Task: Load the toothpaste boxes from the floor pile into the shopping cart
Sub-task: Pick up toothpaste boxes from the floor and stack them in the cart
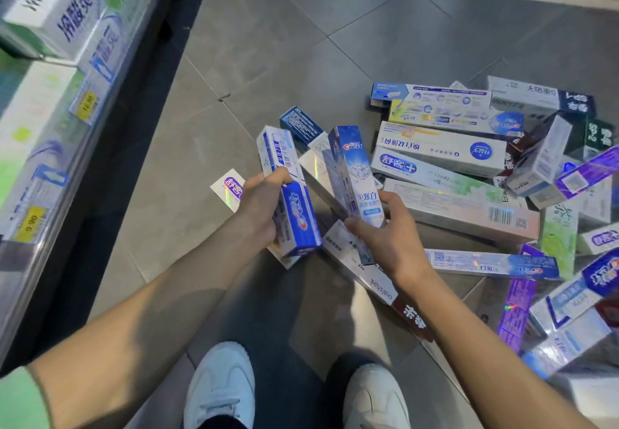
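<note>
A pile of toothpaste boxes [475, 174] lies on the grey tiled floor to the right. My left hand [264, 204] grips a blue and white toothpaste box [291, 201] held above the floor. My right hand [385, 231] holds a blue Crest box [353, 167] upright by its lower end. A white and dark red oralshark box [375, 281] lies under my hands. No shopping cart is in view.
A store shelf [60, 103] stocked with toothpaste boxes and yellow price tags runs along the left. My two white shoes [221, 385] stand at the bottom centre. A single small box [229, 189] lies apart, left of the pile. Bare floor tiles [301, 26] stretch ahead.
</note>
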`<state>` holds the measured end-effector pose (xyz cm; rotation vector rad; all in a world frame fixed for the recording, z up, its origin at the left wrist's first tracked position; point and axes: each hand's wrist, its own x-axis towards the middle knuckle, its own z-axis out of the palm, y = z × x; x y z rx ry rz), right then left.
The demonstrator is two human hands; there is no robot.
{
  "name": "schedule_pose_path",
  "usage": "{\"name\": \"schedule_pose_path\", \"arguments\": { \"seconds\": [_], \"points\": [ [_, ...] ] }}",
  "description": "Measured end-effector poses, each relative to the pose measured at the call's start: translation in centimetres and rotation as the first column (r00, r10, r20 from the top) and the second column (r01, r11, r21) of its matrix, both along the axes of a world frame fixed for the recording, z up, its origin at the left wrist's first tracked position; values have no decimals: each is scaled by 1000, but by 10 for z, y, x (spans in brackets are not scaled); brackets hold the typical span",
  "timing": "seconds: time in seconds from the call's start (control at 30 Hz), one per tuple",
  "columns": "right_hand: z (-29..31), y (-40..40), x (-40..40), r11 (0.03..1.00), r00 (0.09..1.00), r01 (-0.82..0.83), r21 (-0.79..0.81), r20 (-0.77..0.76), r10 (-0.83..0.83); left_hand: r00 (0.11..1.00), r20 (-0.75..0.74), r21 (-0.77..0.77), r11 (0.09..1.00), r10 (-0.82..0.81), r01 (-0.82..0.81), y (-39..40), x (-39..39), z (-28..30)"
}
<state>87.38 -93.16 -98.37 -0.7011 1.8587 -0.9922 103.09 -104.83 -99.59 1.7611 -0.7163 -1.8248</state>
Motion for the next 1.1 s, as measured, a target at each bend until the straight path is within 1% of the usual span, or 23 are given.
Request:
{"name": "schedule_pose_path", "arguments": {
  "seconds": [0.03, 0.1, 0.23, 0.33, 0.47, 0.63, 0.77, 0.83, 0.93, 1.03, 1.1],
  "points": [
    [4, -4, 2, 1000, 1000, -9, -7, 2, 9, 1000, -9, -23, 1000, 10, -10, 1, 4, 3],
    [16, -12, 7, 999, 1000, -16, -28, 26, 17, 996, -74, -60, 997, 41, -46, 4, 8, 18],
    [66, -27, 15, 997, 995, -29, -71, 90, 35, 986, -155, -118, 990, 54, -73, 6, 14, 72],
    [126, -34, 16, 993, 994, -54, -102, 90, 63, 991, -128, -184, 981, 36, -59, 7, 16, 131],
    [233, -36, 17, 986, 991, -63, -156, 105, 80, 986, -165, -241, 969, 3, -43, 10, 12, 239],
    [391, -29, 21, 964, 969, 2, -267, 239, 64, 978, -202, -352, 936, -57, -18, 12, -2, 391],
    [503, -16, 20, 961, 958, 68, -270, 288, 13, 989, -141, -387, 922, -40, -18, 26, -4, 507],
    [565, -11, 19, 960, 952, 100, -263, 305, -16, 989, -143, -382, 924, -29, -28, 32, -2, 571],
    [648, 3, 12, 960, 951, 117, -254, 308, -35, 985, -131, -369, 928, -115, 60, 45, -7, 659],
    [727, 9, 1, 955, 951, 118, -272, 309, -29, 968, -123, -412, 899, -218, 150, 50, -20, 741],
    [773, 15, -8, 953, 945, 140, -270, 324, -47, 964, -130, -450, 881, -231, 150, 57, -32, 790]
  ]
}}
